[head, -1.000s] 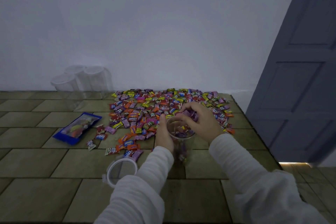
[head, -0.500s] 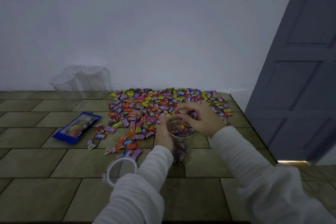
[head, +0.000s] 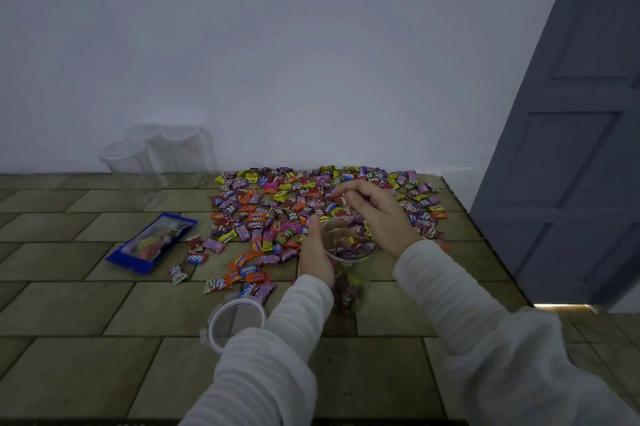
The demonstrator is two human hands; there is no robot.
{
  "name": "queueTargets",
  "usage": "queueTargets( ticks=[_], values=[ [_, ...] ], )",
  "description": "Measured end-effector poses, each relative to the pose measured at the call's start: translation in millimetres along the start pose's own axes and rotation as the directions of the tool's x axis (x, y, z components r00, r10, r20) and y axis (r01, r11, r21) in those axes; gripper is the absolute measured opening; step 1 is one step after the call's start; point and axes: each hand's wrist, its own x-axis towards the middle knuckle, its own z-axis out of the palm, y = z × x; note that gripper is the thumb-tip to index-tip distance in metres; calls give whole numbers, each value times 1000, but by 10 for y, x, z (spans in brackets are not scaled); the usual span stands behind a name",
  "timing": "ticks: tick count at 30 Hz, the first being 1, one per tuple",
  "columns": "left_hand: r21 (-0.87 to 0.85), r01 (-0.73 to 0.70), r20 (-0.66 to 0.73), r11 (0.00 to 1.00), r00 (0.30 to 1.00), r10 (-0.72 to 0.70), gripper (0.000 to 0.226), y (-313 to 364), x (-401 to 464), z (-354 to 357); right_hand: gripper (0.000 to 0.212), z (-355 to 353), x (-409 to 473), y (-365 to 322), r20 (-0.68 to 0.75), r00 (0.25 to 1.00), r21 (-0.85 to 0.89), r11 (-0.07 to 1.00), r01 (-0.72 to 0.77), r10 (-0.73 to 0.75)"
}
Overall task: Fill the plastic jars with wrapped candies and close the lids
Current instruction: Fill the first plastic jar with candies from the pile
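Nearest the front edge of the tile-patterned brown table (head: 86, 373), a round clear plastic lid with a white rim (head: 232, 320) lies flat, partly hidden by the left white ribbed sleeve (head: 277, 339). Just beyond it stands the open clear plastic jar (head: 348, 252), partly filled with wrapped candies. The left hand (head: 314, 254) grips the jar's left wall, its thumb up by the rim. The right hand (head: 379, 214) hovers over the jar mouth with its fingers curled; whether they hold candy cannot be told. Past the jar, a wide spread of colourful wrapped candies (head: 277, 211) reaches to the far edge. Toward the left lies a blue flat candy packet (head: 152, 242). At the far edge, against the wall, stand three empty clear lidded plastic jars (head: 156, 155).
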Motion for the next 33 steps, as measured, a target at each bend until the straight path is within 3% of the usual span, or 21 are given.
queueTargets(
  ticks=[5,11,18,27,31,33],
  values=[
    [9,10,-25,1000,1000,-10,67,-11,-18,4,27,58,-51,17,28,999,46,999,14,-16],
    [-32,35,-7,999,999,-35,67,-16,31,-16,52,6,-2,27,45,997,163,985,-63,57],
    [-22,68,-18,997,998,-68,63,-10,13,-2,46,-41,-99,117,52,999,83,997,-5,1],
    [-26,136,10,990,991,-135,61,81,-36,-5,44,-57,-127,65,65,998,143,990,9,-18],
    [46,81,1,996,997,-81,50,218,-108,-44,38,-128,-111,128,20,1000,144,990,3,-6],
    [139,-31,6,990,1000,30,44,362,-135,-54,37,-218,-116,177,-28,999,181,983,-23,28]
  ],
)
